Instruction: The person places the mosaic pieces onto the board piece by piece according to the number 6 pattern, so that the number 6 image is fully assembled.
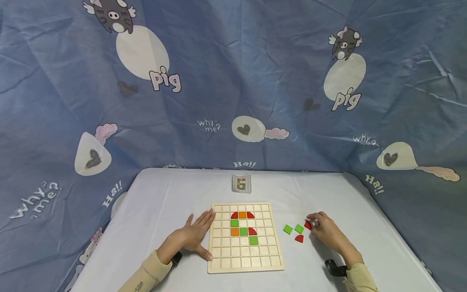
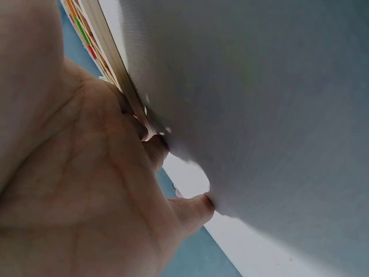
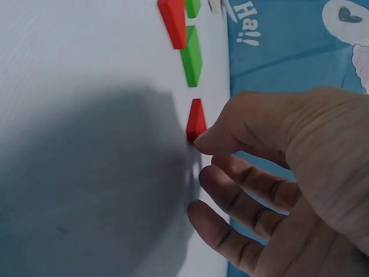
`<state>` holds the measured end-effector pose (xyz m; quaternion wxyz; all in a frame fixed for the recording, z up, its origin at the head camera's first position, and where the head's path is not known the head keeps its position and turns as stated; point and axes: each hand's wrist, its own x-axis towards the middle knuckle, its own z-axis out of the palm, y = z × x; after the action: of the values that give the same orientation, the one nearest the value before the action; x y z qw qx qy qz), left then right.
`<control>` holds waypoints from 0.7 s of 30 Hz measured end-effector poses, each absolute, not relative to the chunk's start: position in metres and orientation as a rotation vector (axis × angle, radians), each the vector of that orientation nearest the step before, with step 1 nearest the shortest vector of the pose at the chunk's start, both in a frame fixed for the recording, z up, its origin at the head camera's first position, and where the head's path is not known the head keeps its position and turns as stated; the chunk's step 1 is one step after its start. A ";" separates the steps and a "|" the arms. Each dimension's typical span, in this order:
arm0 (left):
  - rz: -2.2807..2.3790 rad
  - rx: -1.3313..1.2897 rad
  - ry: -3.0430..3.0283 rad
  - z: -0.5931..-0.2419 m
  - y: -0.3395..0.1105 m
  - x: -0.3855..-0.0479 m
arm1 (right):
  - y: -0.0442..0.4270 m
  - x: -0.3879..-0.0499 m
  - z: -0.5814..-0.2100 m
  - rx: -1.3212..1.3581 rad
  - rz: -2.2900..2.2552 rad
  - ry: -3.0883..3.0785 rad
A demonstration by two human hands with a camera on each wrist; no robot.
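A square wooden grid board [image 1: 220,263] lies on the table, with red, orange and green tiles set in several of its cells. My left hand [image 1: 195,234] rests spread along the board's left edge; the left wrist view shows its palm [image 2: 86,179] beside the board's side [image 2: 112,55]. To the right of the board my right hand [image 1: 328,234] is low over the table with loosely bent fingers. Its thumb [image 3: 230,124] touches or nearly touches the end of a red quarter-circle tile [image 3: 196,121], which lies flat. Another red quarter-circle tile [image 1: 299,239] and two green square tiles [image 1: 288,229] lie nearby.
Behind the board lies a small pattern card [image 1: 241,184] with a coloured grid figure. A white cloth [image 1: 189,186] covers the table. A blue printed curtain [image 1: 226,89] hangs behind and along the sides.
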<state>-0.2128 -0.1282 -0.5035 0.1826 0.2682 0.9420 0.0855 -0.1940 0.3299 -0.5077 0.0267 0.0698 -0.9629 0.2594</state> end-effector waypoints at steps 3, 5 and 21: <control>0.240 0.759 2.659 -0.504 -0.129 -0.213 | 0.331 -0.196 -0.511 0.205 0.794 -3.008; 0.236 0.763 2.660 -0.504 -0.129 -0.213 | 0.332 -0.198 -0.513 0.203 0.788 -3.026; 0.227 0.787 2.661 -0.502 -0.130 -0.212 | 0.333 -0.198 -0.515 0.285 0.822 -3.018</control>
<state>-0.2124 -0.1300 -0.5025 0.1778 0.2782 0.9405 0.0801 -0.1985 0.3330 -0.5155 0.0002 0.0908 -0.9609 0.2617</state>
